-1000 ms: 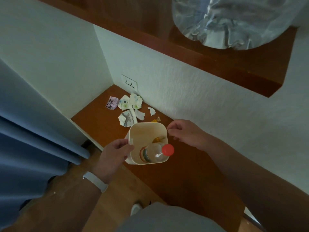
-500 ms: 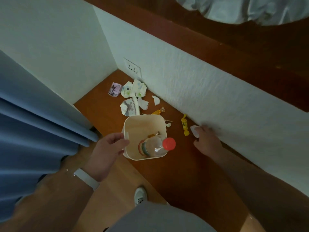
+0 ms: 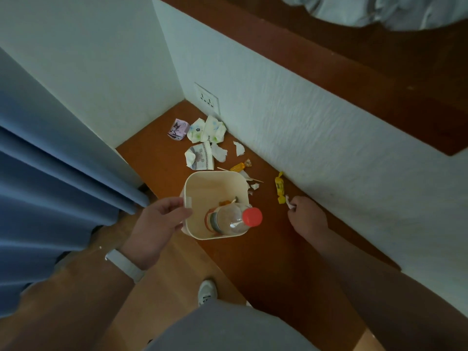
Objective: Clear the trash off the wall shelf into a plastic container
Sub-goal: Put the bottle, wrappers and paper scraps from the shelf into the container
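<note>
A cream plastic container point(image 3: 202, 183) stands at the front edge of the brown wall shelf point(image 3: 266, 249). Inside it lies a clear bottle point(image 3: 228, 219) with a red cap, plus small scraps. My left hand point(image 3: 158, 221) grips the container's left rim. My right hand point(image 3: 305, 216) rests on the shelf near the wall, fingers pinched on a small white paper scrap point(image 3: 288, 201). A yellow candy wrapper point(image 3: 279, 187) lies just left of that hand. Several crumpled papers point(image 3: 205, 138) and an orange wrapper point(image 3: 239, 166) lie beyond the container.
A white wall with a socket point(image 3: 206, 98) runs along the shelf's back. A blue curtain point(image 3: 50, 178) hangs at the left. A higher wooden shelf point(image 3: 379, 72) juts out above, holding a crinkled bag. My shoe point(image 3: 207, 291) shows on the wooden floor below.
My right hand left the container's rim, moved right along the shelf to the wall and pinched a white scrap. The left hand stayed on the container.
</note>
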A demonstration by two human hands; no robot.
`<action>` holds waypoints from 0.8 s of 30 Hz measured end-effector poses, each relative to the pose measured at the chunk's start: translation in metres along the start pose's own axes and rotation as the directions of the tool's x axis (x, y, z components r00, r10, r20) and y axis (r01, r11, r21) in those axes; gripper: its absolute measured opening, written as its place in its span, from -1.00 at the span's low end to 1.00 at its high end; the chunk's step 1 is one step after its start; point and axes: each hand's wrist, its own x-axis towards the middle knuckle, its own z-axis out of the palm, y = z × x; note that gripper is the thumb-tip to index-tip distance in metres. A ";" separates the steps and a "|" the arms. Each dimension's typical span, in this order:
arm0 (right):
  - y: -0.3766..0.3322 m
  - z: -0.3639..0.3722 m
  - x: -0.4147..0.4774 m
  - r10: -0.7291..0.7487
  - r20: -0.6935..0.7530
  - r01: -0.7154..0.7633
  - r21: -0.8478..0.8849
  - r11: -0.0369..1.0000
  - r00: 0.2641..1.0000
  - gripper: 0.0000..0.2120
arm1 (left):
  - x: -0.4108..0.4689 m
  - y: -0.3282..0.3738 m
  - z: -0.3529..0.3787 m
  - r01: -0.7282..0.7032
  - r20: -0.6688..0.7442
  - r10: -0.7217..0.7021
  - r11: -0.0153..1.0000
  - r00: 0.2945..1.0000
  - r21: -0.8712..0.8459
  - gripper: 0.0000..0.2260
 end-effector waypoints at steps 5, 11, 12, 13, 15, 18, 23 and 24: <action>-0.042 -0.044 -0.019 -0.029 -0.094 0.053 0.264 0.963 0.995 -0.90 | 0.000 -0.007 -0.005 -0.016 0.029 0.017 1.000 0.999 -0.015 -0.83; -0.104 -0.101 -0.051 -0.111 -0.073 0.133 0.497 0.857 0.991 -0.93 | -0.001 -0.006 -0.010 -0.032 0.073 0.035 0.998 0.997 -0.046 -0.86; -0.114 -0.107 -0.055 -0.127 -0.033 0.125 0.543 0.831 0.991 -0.90 | -0.001 -0.005 -0.012 -0.037 0.079 0.040 0.998 0.996 -0.050 -0.85; -0.124 -0.112 -0.058 -0.148 0.009 0.115 0.583 0.804 0.989 -0.87 | 0.000 -0.004 -0.014 -0.037 0.084 0.042 0.998 0.996 -0.054 -0.85; -0.143 -0.120 -0.063 -0.201 0.082 0.110 0.611 0.784 0.976 -0.84 | 0.002 -0.004 -0.018 -0.033 0.098 0.040 0.997 0.994 -0.069 -0.86; -0.167 -0.123 -0.066 -0.258 0.142 0.139 0.554 0.821 0.956 -0.85 | 0.007 -0.005 -0.026 -0.033 0.121 0.041 0.997 0.992 -0.068 -0.85; -0.194 -0.113 -0.065 -0.307 0.192 0.190 0.464 0.865 0.932 -0.90 | 0.013 -0.005 -0.039 -0.045 0.158 0.059 0.995 0.986 -0.092 -0.85; -0.197 -0.112 -0.066 -0.314 0.182 0.202 0.458 0.866 0.932 -0.90 | 0.015 -0.004 -0.041 -0.049 0.164 0.064 0.994 0.984 -0.093 -0.85</action>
